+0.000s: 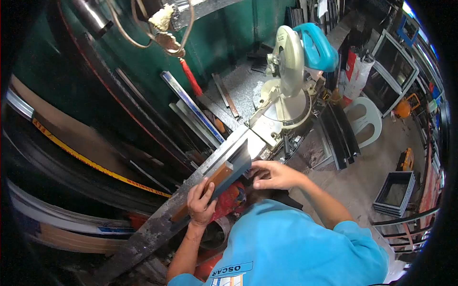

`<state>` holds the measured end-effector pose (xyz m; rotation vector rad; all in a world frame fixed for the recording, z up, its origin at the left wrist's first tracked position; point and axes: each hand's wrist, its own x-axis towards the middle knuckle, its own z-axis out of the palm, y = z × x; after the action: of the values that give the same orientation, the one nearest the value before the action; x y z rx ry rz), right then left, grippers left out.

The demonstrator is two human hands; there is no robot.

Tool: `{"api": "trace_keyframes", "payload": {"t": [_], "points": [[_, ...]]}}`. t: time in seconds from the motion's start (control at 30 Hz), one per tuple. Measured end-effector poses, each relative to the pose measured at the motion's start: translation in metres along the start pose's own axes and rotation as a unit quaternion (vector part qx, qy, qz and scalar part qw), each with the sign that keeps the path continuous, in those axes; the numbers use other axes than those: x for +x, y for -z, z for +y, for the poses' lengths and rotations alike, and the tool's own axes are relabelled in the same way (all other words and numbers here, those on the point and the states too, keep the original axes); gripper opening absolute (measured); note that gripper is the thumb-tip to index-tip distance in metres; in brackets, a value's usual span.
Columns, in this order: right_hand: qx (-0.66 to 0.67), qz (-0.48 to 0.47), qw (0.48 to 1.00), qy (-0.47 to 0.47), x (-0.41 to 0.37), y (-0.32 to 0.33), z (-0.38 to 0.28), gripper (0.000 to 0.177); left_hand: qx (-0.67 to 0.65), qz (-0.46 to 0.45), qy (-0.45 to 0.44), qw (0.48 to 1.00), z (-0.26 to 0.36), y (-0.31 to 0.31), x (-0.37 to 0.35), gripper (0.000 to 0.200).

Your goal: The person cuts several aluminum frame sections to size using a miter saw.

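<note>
Profile (237,174), dark grey, lies beside a brown strip (221,176) over the beam (155,229), left hand (201,202) closed on the strip, best pressed evenly for steadiness; right hand (279,175) right of the profile, thumb and fingers apart, contact unclear; mitre saw (289,62) farther right.

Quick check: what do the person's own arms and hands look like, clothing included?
The left hand and right hand are bare, without gloves. The forearms are uncovered below the short sleeves of a bright blue shirt, which carries a dark-lettered label.
</note>
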<state>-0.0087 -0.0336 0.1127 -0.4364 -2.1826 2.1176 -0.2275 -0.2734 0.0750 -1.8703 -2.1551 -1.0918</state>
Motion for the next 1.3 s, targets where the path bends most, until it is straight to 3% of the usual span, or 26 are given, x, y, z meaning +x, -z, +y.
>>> {"api": "trace_keyframes", "payload": {"t": [0.1,0.2,0.23,0.3,0.37,0.63,0.97,1.1,1.2,1.3], "points": [[0.061,0.004,0.998,0.027,0.003,-0.017,0.002,0.058,0.008,-0.002,-0.002,1.0,0.002,0.001,-0.01,0.075],[-0.041,0.021,0.996,0.071,0.002,-0.01,0.012,0.047,0.003,-0.001,-0.009,1.0,0.003,0.008,-0.008,0.075],[0.015,0.015,0.995,0.093,0.007,-0.003,0.013,0.04,-0.004,-0.004,-0.02,1.0,0.003,0.01,-0.009,0.075],[0.182,0.115,0.976,0.03,0.009,0.003,0.007,0.032,-0.025,-0.016,-0.015,0.999,0.008,0.011,-0.012,0.072],[0.262,0.144,0.952,0.072,0.007,0.01,-0.009,0.029,-0.05,-0.029,-0.01,0.998,0.012,0.01,-0.014,0.07],[0.329,0.138,0.93,0.093,-0.009,0.018,-0.005,0.021,-0.141,-0.075,0.022,0.987,0.026,0.005,-0.013,0.067],[0.303,0.188,0.931,0.081,-0.021,0.022,0.001,0.016,-0.209,-0.102,0.066,0.97,0.038,-0.003,-0.012,0.064],[0.34,0.146,0.928,0.049,-0.025,0.029,0.009,0.016,-0.249,-0.121,0.073,0.958,0.041,-0.001,-0.009,0.063],[0.412,0.151,0.898,0.021,-0.029,0.026,0.007,0.014,-0.248,-0.139,0.1,0.953,0.039,0.001,-0.012,0.061],[0.364,0.174,0.915,0.031,-0.031,0.027,0.018,0.013,-0.27,-0.143,0.127,0.944,0.036,0.0,-0.021,0.061]]}}
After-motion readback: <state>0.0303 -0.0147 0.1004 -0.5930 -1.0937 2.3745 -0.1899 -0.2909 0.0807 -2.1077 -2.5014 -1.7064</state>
